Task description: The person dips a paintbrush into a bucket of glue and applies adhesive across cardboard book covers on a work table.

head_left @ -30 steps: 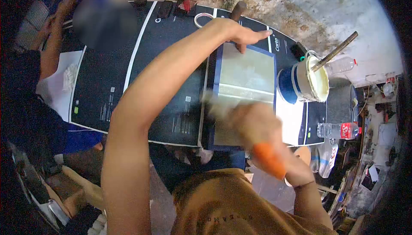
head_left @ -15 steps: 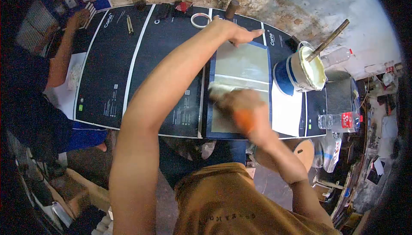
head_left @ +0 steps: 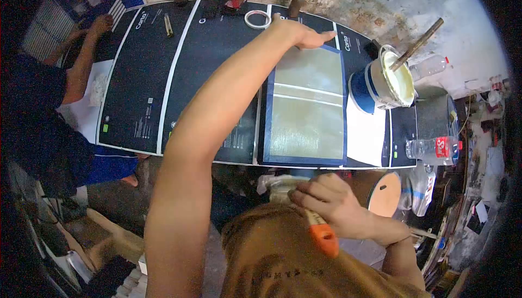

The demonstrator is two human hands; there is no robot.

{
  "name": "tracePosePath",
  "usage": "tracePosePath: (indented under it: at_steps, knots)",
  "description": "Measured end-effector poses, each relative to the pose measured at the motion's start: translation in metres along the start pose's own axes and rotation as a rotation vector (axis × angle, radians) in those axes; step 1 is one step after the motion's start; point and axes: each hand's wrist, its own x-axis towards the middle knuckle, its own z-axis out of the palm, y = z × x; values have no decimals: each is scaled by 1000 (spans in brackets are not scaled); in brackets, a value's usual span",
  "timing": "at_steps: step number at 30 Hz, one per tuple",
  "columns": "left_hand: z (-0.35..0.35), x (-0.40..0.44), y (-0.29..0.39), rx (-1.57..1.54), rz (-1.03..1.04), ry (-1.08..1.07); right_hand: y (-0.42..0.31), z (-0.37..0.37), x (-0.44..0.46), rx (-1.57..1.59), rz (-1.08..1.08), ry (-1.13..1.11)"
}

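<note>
A flat panel (head_left: 306, 129) with a dark blue border, pale wet-looking faces and two white stripes lies on the black-covered table (head_left: 212, 64). My left hand (head_left: 307, 34) rests at its far edge, fingers apart, with nothing seen in it; its underside is hidden. Nearer my body, just off the table's front edge, my right hand (head_left: 329, 203) is wrapped round a brush (head_left: 324, 238) with an orange handle, its pale bristles pointing toward the table. Right of the panel stands a blue and white bucket (head_left: 380, 83) of cream-coloured paste with a stick (head_left: 418, 45) in it.
A tape roll (head_left: 257, 19), a cutter (head_left: 168, 25) and a dark cylinder (head_left: 296, 5) lie or stand toward the back. Plastic bottles (head_left: 435, 149) are at the right. Another person (head_left: 41, 118) works at the left; a round wooden board (head_left: 384, 194) is below the table.
My right hand has moved with the brush from over the panel toward my body, past the table's front edge. My left hand stays at the panel's far edge.
</note>
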Motion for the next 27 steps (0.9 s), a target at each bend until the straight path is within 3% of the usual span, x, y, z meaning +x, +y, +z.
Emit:
tracePosePath:
  at_steps: [2, 5, 8, 11, 13, 15, 16, 17, 19, 21, 23, 26, 27]
  knots:
    - [-5, 4, 2, 6, 15, -36, 7, -10, 5, -92, 31, 141]
    - [-2, 3, 3, -16, 14, 6, 34, 5, 9, -47, 122, 97]
    - [-4, 1, -3, -39, -4, 46, 4, 7, -6, 60, -61, -83]
    - [-7, 1, 8, -13, -6, -1, 2, 1, 15, -25, -80, 137]
    - [-5, -4, 9, -27, -3, 3, 23, 6, 40, -31, 59, 229]
    - [-6, -5, 8, -8, -20, 24, 19, 38, 30, -167, -15, 131]
    - [-5, 1, 7, 2, -45, 27, 4, 37, 28, -98, -100, 189]
    - [0, 7, 6, 5, -66, 18, -6, 25, 20, 9, -144, 109]
    - [-2, 12, 7, -8, -50, -19, 0, 7, 15, 61, -97, 77]
    - [-2, 21, 2, -46, 8, -56, 46, -4, 29, 1, 14, 259]
    - [-3, -1, 14, 10, -15, -17, 91, -19, 50, -140, 123, 264]
    - [2, 2, 13, 40, -38, 67, 85, 1, 24, -51, 54, 257]
    - [4, 1, 10, 42, -55, 54, 69, -2, 9, 3, 68, 140]
